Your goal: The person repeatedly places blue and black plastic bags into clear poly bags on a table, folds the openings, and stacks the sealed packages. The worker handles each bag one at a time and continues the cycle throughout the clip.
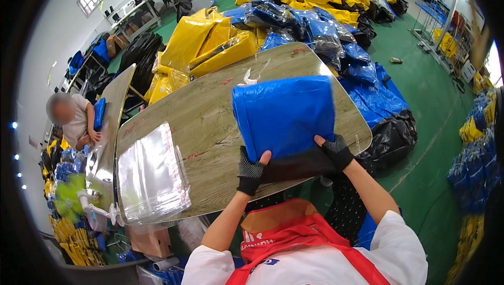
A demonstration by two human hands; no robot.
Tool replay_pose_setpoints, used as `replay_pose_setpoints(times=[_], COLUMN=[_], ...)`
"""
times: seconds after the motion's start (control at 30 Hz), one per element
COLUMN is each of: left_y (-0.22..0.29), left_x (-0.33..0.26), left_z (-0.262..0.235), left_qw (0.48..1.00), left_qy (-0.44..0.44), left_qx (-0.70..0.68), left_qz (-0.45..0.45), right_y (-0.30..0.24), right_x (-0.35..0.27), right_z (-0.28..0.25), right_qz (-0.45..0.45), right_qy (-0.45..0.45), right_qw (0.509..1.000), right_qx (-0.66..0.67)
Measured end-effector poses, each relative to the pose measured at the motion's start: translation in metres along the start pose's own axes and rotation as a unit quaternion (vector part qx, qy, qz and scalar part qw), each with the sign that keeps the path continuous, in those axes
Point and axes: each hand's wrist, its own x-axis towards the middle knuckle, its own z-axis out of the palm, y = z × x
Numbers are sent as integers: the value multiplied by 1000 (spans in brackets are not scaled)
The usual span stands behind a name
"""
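A folded blue tarp-like sheet [286, 114] with a black strip along its near edge lies at the near right part of the wooden-topped table [210, 114]. My left hand [253, 168], in a black and grey fingerless glove, grips its near left corner, thumb on top. At the near right corner my right hand [334, 150], gloved the same way, holds the edge with its thumb on the blue face. The fingers of both hands are hidden under the sheet. To the left lies a stack of clear plastic bags [153, 175].
Yellow folded bundles [202, 46] and bagged blue bundles [315, 28] are heaped beyond the table. A co-worker [79, 117] stands at a neighbouring table on the left, hands by a blue bundle [99, 113]. A green fan [71, 198] is near the table's left end.
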Motion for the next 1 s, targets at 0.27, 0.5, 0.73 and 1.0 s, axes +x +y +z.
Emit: replay_pose_setpoints(times=[0.27, 0.5, 0.73, 1.0], left_y=[-23, -69, -101, -111], left_x=[161, 247, 121, 78], left_z=[-12, -32, -363, -307], left_qw=[851, 978, 784, 869], left_qy=[-228, -149, 33, -52], left_qx=[470, 148, 620, 491], left_qz=[45, 17, 12, 31], right_y=[65, 94, 85, 130], right_x=[36, 23, 15, 13], right_z=[-22, -15, -10, -31], right_qz=[82, 88, 140, 105], right_qy=[-86, -70, -77, -113], right_qw=[989, 988, 978, 962], right_qx=[89, 110, 131, 225])
